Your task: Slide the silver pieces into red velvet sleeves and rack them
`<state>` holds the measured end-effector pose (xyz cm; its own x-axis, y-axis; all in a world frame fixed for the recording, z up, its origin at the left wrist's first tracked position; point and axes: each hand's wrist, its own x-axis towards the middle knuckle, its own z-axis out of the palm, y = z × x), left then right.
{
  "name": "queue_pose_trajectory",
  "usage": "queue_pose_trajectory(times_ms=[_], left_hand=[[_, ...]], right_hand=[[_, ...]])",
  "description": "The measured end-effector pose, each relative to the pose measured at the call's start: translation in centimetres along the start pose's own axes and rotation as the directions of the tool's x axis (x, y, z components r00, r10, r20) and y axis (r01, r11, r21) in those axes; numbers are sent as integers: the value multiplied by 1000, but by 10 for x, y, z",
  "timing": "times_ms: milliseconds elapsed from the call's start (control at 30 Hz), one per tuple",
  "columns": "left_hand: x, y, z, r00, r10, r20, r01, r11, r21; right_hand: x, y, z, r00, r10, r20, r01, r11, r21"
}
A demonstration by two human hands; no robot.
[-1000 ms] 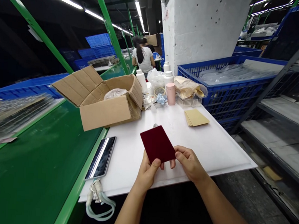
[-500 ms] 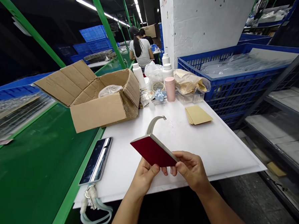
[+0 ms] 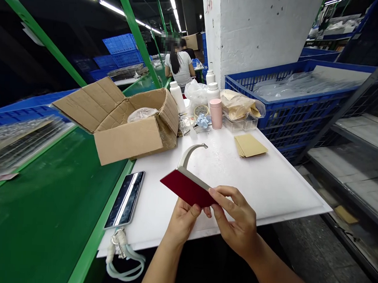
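Between my hands, above the white tabletop (image 3: 162, 216), is a flat dark-red panel (image 3: 186, 188) with a pale metallic edge. A curved pale metal arm (image 3: 188, 153) rises from its far side and ends in a small tab with holes. My left hand (image 3: 185, 219) grips the panel's lower edge, thumb in front and fingers partly hidden behind. At the right end, my right hand (image 3: 236, 215) pinches the panel, with its index finger on the pale top edge and thumb below. The panel is tilted, its red face toward me.
An open cardboard box (image 3: 128, 142) stands at the back left, a phone (image 3: 125, 200) in front of it. Brown cards (image 3: 250, 145) lie right. Behind are a pink bottle (image 3: 215, 114) and white bottles. A green conveyor (image 3: 52, 206) runs left; a blue crate (image 3: 285, 117) stands right.
My right hand has shifted its grip, its index finger now lying along the panel's top edge. The panel has moved slightly left, and the view has shifted a little.
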<state>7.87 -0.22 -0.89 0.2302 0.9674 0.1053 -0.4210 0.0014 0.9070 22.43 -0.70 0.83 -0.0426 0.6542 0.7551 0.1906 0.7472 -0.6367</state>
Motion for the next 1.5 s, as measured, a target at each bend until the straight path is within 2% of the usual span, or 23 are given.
queue_pose_trajectory(times_ms=[167,267,367,433,667,733,833,967,1167,1367,1500], left_hand=[[0,-1,-2,999,12,52,-12,1000,19],[0,-3,-2,998,45,44,-47,998,49],[-1,-5,0,996,63,58,-67,995,68],[-1,-5,2,995,64,73,-70,994,84],[-4,0,7,991,80,108,-97,982,162],[-4,1,8,992,74,103,-91,980,175],[-4,0,8,994,53,97,-70,981,178],[-4,-3,7,992,46,115,-67,981,184],[-4,-3,6,988,20,155,-56,971,231],[-4,-2,7,988,8,156,-53,957,284],[-5,-2,8,983,1,181,-62,941,333]], right_hand=[[-4,-5,3,996,-32,-85,25,997,-74],[0,-8,2,987,126,-103,-126,992,0],[8,-9,-1,955,296,-29,-293,953,83],[12,-9,-3,939,344,-1,-342,935,94],[15,-4,-5,870,490,-60,-471,860,194],[15,-5,-8,874,486,-23,-477,865,158],[18,-6,-10,899,438,10,-438,899,11],[20,1,-9,906,419,-67,-424,897,-123],[24,15,-15,866,498,-53,-501,861,-87],[22,19,-17,889,458,13,-452,882,-130],[17,34,-15,841,541,-15,-541,839,-53]])
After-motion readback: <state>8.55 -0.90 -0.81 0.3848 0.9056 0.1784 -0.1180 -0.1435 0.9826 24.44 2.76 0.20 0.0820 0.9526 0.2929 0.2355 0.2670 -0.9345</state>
